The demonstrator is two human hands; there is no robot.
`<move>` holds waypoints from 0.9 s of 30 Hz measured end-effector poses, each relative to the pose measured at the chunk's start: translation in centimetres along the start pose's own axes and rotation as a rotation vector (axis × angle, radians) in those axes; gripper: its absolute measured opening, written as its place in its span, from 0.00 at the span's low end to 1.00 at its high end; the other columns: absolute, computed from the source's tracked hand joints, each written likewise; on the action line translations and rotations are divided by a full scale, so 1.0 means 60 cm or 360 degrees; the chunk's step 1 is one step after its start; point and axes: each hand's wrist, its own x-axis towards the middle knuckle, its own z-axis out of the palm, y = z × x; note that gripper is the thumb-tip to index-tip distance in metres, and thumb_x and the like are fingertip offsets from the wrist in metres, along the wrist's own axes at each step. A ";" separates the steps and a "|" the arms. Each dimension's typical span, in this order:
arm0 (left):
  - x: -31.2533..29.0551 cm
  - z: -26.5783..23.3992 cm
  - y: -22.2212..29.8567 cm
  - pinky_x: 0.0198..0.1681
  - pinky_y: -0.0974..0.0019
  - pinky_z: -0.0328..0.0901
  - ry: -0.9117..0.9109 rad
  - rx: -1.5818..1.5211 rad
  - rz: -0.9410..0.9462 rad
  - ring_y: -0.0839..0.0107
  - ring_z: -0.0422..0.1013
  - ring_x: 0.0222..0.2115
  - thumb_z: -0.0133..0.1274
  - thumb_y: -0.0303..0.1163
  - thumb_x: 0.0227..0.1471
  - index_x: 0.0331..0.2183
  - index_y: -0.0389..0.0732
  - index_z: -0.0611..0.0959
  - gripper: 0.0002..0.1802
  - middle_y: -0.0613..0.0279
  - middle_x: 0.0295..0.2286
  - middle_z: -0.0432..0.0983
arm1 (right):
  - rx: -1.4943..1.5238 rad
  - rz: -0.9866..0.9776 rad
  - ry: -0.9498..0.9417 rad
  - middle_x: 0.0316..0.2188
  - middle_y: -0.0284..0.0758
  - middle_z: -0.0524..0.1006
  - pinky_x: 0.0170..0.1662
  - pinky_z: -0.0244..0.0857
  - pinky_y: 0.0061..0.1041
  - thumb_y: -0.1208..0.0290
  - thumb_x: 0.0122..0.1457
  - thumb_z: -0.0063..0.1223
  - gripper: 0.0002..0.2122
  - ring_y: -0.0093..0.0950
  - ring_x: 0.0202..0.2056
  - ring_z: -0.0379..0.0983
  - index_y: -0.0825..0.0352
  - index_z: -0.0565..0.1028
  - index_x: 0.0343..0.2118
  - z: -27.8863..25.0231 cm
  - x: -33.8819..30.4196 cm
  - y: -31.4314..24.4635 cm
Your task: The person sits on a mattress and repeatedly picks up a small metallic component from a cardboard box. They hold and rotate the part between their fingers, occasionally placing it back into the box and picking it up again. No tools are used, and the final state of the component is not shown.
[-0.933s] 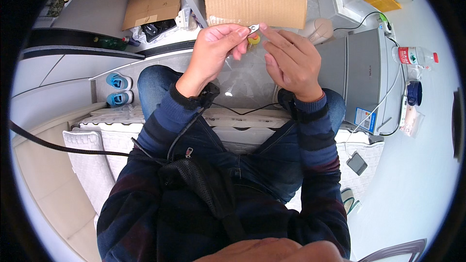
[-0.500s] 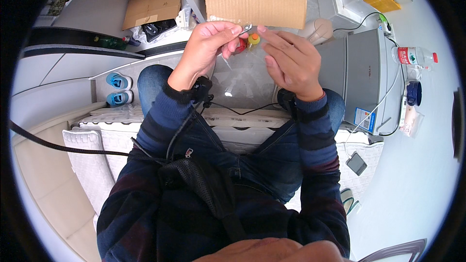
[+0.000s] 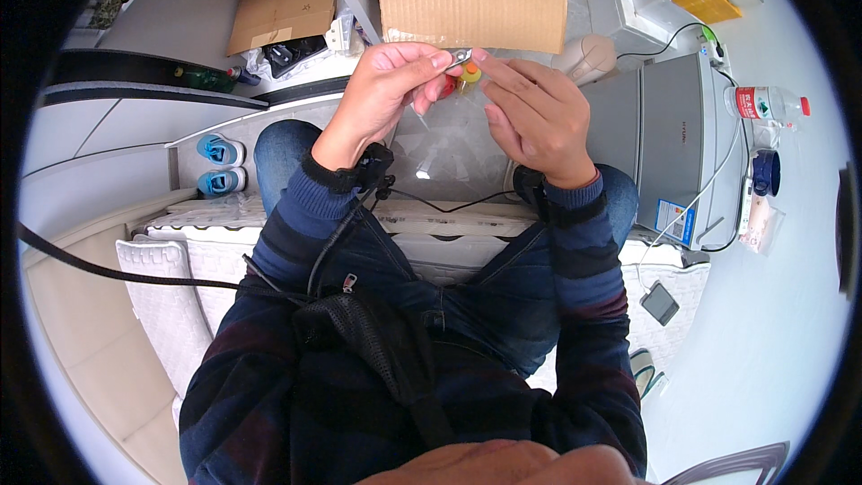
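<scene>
My left hand (image 3: 392,88) pinches a small silver nail clipper (image 3: 459,57) between thumb and fingers, in front of the cardboard box. My right hand (image 3: 544,117) is held opposite, palm toward me, gripping nothing. Its index finger reaches out with the tip at the clipper's end; the thumb stands apart from the other, partly bent fingers. From below the left fingers a thin pale strip (image 3: 420,117) sticks out; what it is cannot be made out. Behind the clipper, lower down, a yellow-capped bottle (image 3: 469,74) and something red (image 3: 446,87) show in part.
A cardboard box (image 3: 471,4) stands ahead of my hands. On the right are a grey small fridge (image 3: 672,139), a water bottle (image 3: 763,103) and a phone (image 3: 660,304) on a cable. Blue shoes (image 3: 220,151) stand at the left. Black cables run from my wrists.
The nail clipper has turned slightly and shows more of its metal at the right index fingertip. My right hand has shifted slightly left.
</scene>
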 end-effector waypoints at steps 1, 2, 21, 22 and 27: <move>0.000 0.001 0.000 0.22 0.78 0.57 0.0012 0.0000 -0.0012 0.84 0.65 0.16 0.54 0.36 0.68 0.38 0.33 0.86 0.15 0.70 0.19 0.75 | -0.0007 0.0004 -0.0003 0.48 0.37 0.85 0.43 0.75 0.28 0.76 0.53 0.62 0.06 0.35 0.40 0.82 0.69 0.83 0.33 0.000 0.000 0.000; -0.001 0.002 0.001 0.22 0.78 0.57 0.0019 -0.0003 -0.0019 0.84 0.65 0.16 0.54 0.36 0.68 0.38 0.33 0.86 0.15 0.70 0.19 0.75 | -0.0003 0.0003 -0.0006 0.48 0.37 0.85 0.43 0.75 0.28 0.76 0.53 0.62 0.06 0.35 0.40 0.82 0.69 0.83 0.33 0.000 0.000 0.000; 0.003 0.003 -0.002 0.22 0.78 0.57 0.0035 -0.0006 -0.0046 0.84 0.65 0.16 0.55 0.36 0.68 0.39 0.32 0.87 0.15 0.70 0.19 0.75 | -0.0001 -0.0008 0.0004 0.48 0.36 0.85 0.41 0.74 0.29 0.74 0.52 0.64 0.08 0.35 0.41 0.82 0.68 0.83 0.35 0.001 -0.008 0.005; 0.003 0.003 -0.001 0.22 0.78 0.57 0.0044 0.0012 -0.0057 0.84 0.65 0.16 0.55 0.36 0.68 0.39 0.32 0.87 0.15 0.70 0.19 0.75 | -0.0003 0.0016 -0.0028 0.47 0.37 0.85 0.43 0.75 0.29 0.76 0.51 0.63 0.07 0.36 0.41 0.82 0.69 0.83 0.34 0.001 -0.008 0.004; 0.003 0.001 0.001 0.22 0.78 0.57 0.0036 0.0052 -0.0068 0.84 0.64 0.16 0.55 0.36 0.68 0.39 0.32 0.88 0.15 0.70 0.19 0.75 | -0.0007 -0.0032 0.0009 0.49 0.34 0.84 0.39 0.74 0.29 0.72 0.53 0.66 0.09 0.33 0.41 0.82 0.66 0.84 0.37 0.006 -0.006 0.008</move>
